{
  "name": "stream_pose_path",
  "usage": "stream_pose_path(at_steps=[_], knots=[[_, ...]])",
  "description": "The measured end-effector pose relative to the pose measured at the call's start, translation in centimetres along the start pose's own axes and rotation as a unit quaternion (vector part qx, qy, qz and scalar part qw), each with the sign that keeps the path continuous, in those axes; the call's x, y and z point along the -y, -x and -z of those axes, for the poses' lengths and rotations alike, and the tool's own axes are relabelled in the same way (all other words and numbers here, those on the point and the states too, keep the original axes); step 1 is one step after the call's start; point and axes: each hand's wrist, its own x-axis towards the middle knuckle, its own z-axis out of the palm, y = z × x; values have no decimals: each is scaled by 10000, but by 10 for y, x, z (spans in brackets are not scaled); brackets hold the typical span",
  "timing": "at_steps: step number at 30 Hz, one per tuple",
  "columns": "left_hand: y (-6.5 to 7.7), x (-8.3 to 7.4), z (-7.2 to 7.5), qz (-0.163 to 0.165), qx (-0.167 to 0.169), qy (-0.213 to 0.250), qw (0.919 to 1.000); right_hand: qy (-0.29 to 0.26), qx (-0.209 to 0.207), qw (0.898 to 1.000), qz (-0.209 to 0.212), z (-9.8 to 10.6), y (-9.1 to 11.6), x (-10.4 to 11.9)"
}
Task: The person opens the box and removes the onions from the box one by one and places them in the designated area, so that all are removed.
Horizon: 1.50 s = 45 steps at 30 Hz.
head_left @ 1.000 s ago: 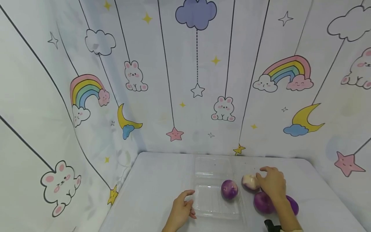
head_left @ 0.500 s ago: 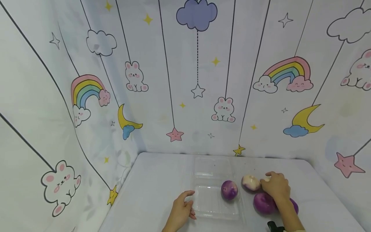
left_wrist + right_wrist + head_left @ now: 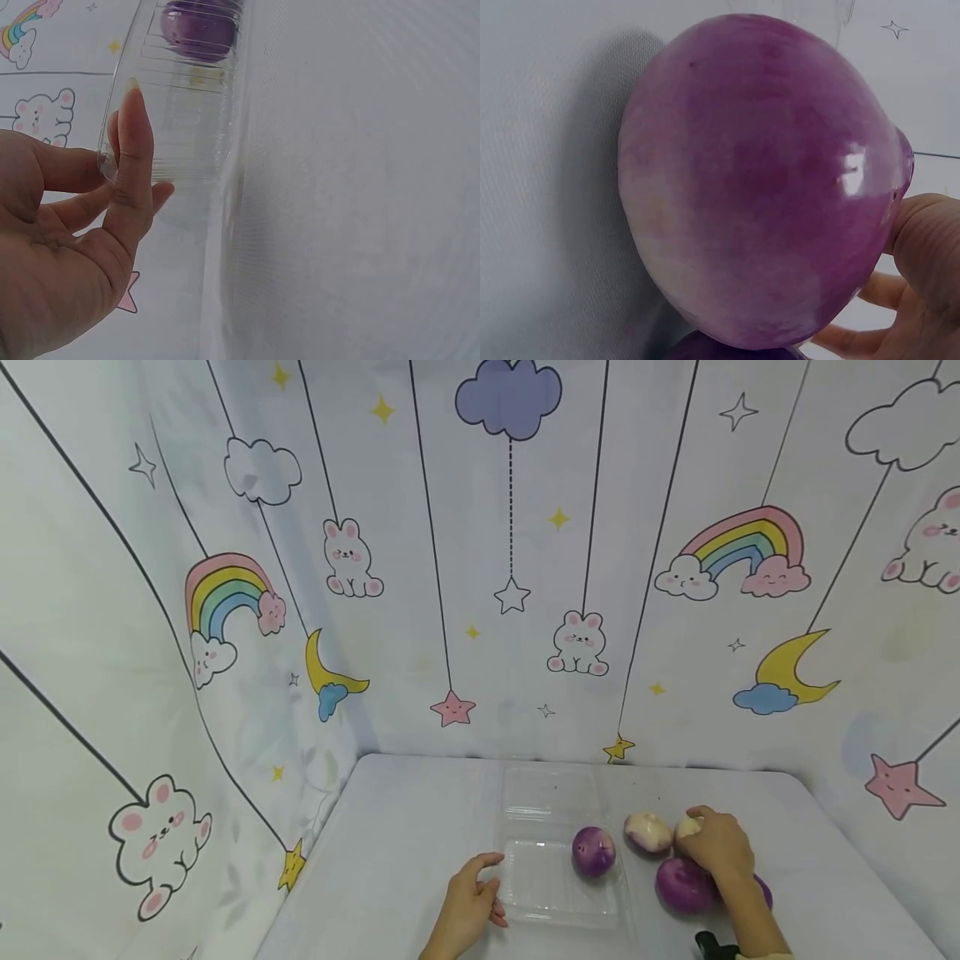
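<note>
My left hand [image 3: 468,902] pinches the left rim of a clear plastic container [image 3: 525,906]; in the left wrist view its fingers lie on both sides of the container's corner [image 3: 107,161]. A round purple vegetable [image 3: 594,852] sits inside at the right. My right hand [image 3: 718,842] has its fingers curled round a pale round vegetable [image 3: 687,828], mostly hidden by the hand. Left of it lies a cream-and-purple one [image 3: 648,832]. A large glossy purple one [image 3: 684,885], below the hand, fills the right wrist view [image 3: 757,180], hiding most of the fingers.
Another purple vegetable [image 3: 763,890] lies partly behind the right forearm. The container's open lid [image 3: 551,789] extends toward the back of the white table [image 3: 390,860]. A black object [image 3: 712,946] shows at the right wrist. A printed curtain [image 3: 480,552] stands behind.
My right hand has moved slightly right and down, from beside the cream-and-purple vegetable onto the pale one, which now shows between its fingers. The left hand and container have stayed put.
</note>
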Motion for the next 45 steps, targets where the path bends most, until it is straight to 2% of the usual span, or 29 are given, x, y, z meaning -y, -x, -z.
stream_pose_path(at_steps=[6,14,36,45], knots=[[1,0,0,5,13,26,10000,4,70,10000,-37,2,-1,-4],[2,0,0,30,-8,60,10000,44,-42,10000,-62,2,0,-9],[0,3,-1,-105,6,135,9999,-108,-809,9962,-290,6,7,0],[-1,3,-1,-43,35,58,10000,-513,-997,9934,-247,6,9,3]])
